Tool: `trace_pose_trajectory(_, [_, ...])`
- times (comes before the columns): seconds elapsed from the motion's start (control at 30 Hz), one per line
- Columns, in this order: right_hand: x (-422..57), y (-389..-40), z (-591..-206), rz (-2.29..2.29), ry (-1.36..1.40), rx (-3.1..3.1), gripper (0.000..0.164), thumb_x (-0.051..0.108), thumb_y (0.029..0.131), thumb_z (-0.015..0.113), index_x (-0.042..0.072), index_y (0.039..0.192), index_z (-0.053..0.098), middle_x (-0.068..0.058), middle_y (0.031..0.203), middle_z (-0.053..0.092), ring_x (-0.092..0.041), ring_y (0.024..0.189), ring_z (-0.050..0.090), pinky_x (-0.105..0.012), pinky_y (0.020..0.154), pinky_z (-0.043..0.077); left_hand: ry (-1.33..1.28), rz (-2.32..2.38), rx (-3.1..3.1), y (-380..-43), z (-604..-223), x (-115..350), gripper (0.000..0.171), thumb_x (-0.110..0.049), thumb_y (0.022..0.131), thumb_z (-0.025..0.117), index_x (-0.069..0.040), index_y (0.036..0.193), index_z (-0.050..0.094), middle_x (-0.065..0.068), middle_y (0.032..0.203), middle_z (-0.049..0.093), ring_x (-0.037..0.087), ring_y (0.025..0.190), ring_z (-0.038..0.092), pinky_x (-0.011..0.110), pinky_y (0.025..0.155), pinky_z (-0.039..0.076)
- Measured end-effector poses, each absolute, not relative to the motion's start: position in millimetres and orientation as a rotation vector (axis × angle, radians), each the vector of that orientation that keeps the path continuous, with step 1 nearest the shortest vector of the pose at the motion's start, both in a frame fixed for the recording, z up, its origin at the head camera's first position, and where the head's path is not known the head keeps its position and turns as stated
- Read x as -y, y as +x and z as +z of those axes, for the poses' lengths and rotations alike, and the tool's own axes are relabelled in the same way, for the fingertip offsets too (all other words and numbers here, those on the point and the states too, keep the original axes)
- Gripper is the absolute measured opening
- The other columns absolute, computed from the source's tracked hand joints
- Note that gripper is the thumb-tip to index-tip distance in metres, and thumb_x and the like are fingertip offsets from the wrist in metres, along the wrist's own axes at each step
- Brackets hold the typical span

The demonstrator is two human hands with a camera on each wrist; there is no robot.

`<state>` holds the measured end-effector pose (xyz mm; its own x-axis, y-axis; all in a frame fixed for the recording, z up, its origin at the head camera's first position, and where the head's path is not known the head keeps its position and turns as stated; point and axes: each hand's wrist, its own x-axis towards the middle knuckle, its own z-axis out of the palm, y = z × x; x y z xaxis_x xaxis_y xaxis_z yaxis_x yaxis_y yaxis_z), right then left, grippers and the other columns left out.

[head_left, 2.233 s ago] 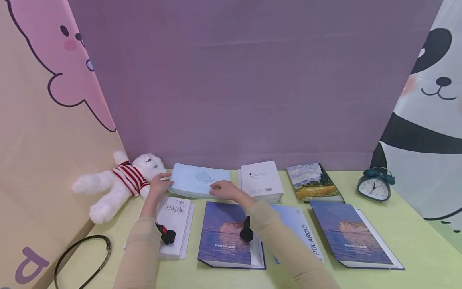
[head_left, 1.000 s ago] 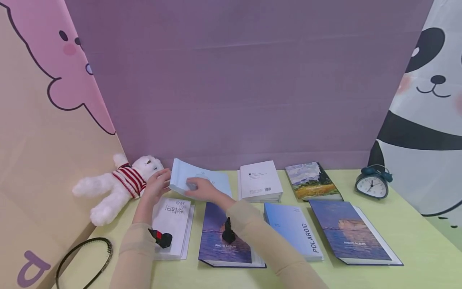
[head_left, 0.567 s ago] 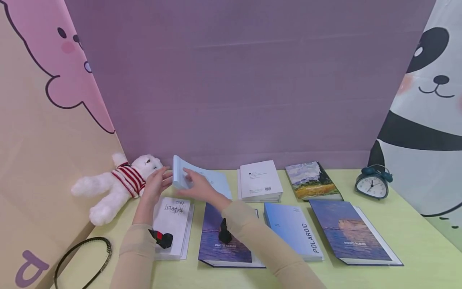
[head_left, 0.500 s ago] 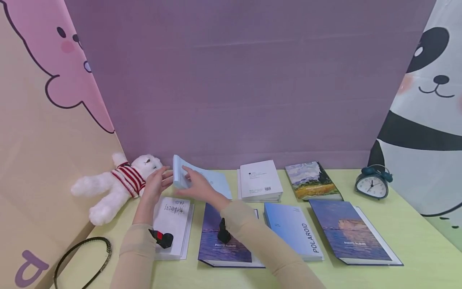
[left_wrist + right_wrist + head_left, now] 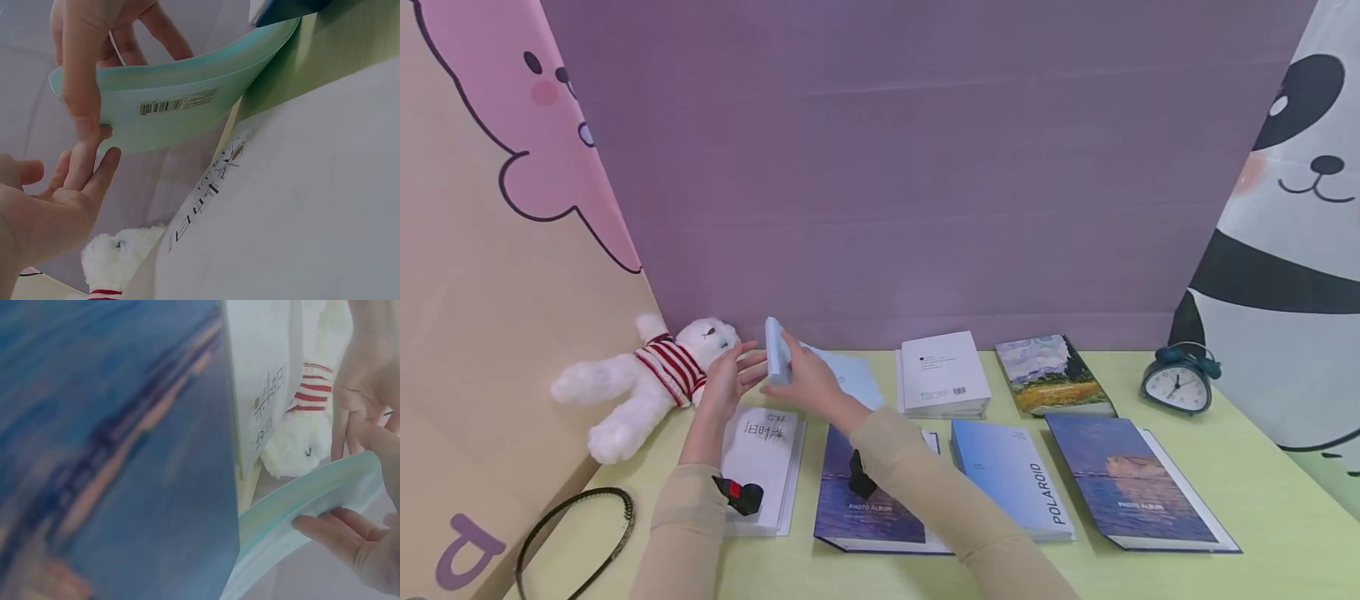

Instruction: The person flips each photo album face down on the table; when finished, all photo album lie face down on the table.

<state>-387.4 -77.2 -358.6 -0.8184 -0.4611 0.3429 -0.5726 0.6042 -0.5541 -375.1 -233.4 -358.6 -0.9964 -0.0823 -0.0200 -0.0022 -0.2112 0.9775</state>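
The right hand (image 5: 811, 383) pinches the pale-blue, flexible paper book (image 5: 848, 372), its nine-o'clock end already raised, the four-o'clock end apparently not yet, while the left hand (image 5: 728, 382) seems to hold nothing.

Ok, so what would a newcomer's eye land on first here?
Probably the pale-blue, soft-covered book, its left end raised and bent in the person's right hand, at the back of the yellow-green table. Then the white plush toy in a red-striped top, lying in the back left corner. The teal twin-bell alarm clock stands out at the far right.
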Motion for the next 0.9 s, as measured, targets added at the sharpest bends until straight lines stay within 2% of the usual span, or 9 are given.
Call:
trace_pose_trajectory(0.1, [74.4,-389.6,-356.4,1.161,0.829,2.660,0.079,0.025,0.083,0.068,0.006,0.147,0.025,-0.015,0.110,0.064,-0.017,0.083,0.064,-0.024,0.065,0.052,0.053,-2.441,1.914,-375.8,-361.7,232.1,0.049,-0.026,0.105,0.021,0.003,0.143,0.027,-0.002,0.098,0.062,0.003,0.081,0.067,0.029,0.097,0.047])
trace_pose_trajectory(0.2, [70.0,-393.9,-354.4,1.336,0.749,2.654,0.070,0.022,0.087,0.063,0.006,0.145,0.028,-0.015,0.103,0.066,-0.016,0.074,0.063,-0.022,0.058,0.050,-0.015,-2.475,1.933,-376.8,-366.0,230.0,0.049,-0.024,0.105,0.018,0.003,0.146,0.022,0.010,0.121,0.059,0.005,0.097,0.064,0.033,0.106,0.040])
trace_pose_trajectory(0.3, [64.7,-397.2,-350.8,1.431,0.660,2.652,0.065,0.024,0.089,0.060,0.007,0.144,0.030,-0.015,0.101,0.065,-0.018,0.071,0.062,-0.025,0.054,0.050,-0.087,-2.509,1.997,-378.9,-370.9,227.4,0.048,-0.020,0.105,0.017,0.004,0.147,0.017,0.023,0.144,0.038,0.019,0.123,0.053,0.040,0.112,0.030])
trace_pose_trajectory(0.4, [59.2,-399.2,-346.8,1.494,0.625,2.636,0.061,0.024,0.091,0.057,0.012,0.145,0.031,-0.018,0.106,0.060,-0.020,0.070,0.059,-0.030,0.052,0.052,-0.135,-2.517,2.098,-380.8,-375.3,223.7,0.049,-0.018,0.105,0.016,0.005,0.148,0.013,0.027,0.151,0.023,0.033,0.136,0.033,0.043,0.114,0.024])
trace_pose_trajectory(0.5, [54.6,-401.0,-343.5,1.537,0.637,2.601,0.056,0.022,0.093,0.054,0.018,0.145,0.033,-0.019,0.118,0.056,-0.018,0.061,0.054,-0.033,0.048,0.051,-0.168,-2.544,2.166,-381.2,-378.6,219.6,0.050,-0.018,0.105,0.017,0.006,0.148,0.009,0.028,0.151,0.018,0.038,0.138,0.024,0.044,0.115,0.021])
trace_pose_trajectory(0.63, [50.2,-402.7,-339.9,1.582,0.639,2.550,0.047,0.019,0.094,0.050,0.024,0.140,0.042,-0.012,0.089,0.067,-0.011,0.041,0.038,-0.031,0.043,0.049,-0.252,-2.576,2.251,-380.7,-380.4,213.0,0.052,-0.019,0.105,0.019,0.007,0.148,0.006,0.030,0.151,0.016,0.039,0.139,0.022,0.046,0.115,0.021])
trace_pose_trajectory(0.73, [46.7,-401.6,-336.8,1.638,0.602,2.521,0.041,0.018,0.094,0.050,0.024,0.134,0.050,-0.010,0.089,0.068,-0.008,0.037,0.029,-0.031,0.045,0.051,-0.293,-2.546,2.314,-382.1,-383.3,208.9,0.052,-0.021,0.105,0.020,0.006,0.148,0.007,0.031,0.149,0.019,0.040,0.138,0.024,0.047,0.113,0.024])
trace_pose_trajectory(0.83, [42.9,-400.0,-335.3,1.706,0.572,2.471,0.037,0.018,0.093,0.051,0.022,0.130,0.055,-0.008,0.092,0.066,-0.007,0.037,0.030,-0.035,0.049,0.054,-0.292,-2.517,2.346,-385.0,-388.4,206.0,0.052,-0.022,0.105,0.019,0.006,0.148,0.009,0.032,0.148,0.023,0.041,0.136,0.027,0.048,0.112,0.026])
trace_pose_trajectory(0.9, [40.4,-399.7,-335.7,1.754,0.572,2.426,0.037,0.018,0.093,0.051,0.020,0.129,0.055,-0.001,0.069,0.056,-0.008,0.037,0.029,-0.037,0.050,0.055,-0.288,-2.508,2.367,-386.8,-391.4,204.0,0.052,-0.023,0.105,0.020,0.005,0.148,0.011,0.031,0.147,0.025,0.040,0.135,0.030,0.047,0.111,0.028])
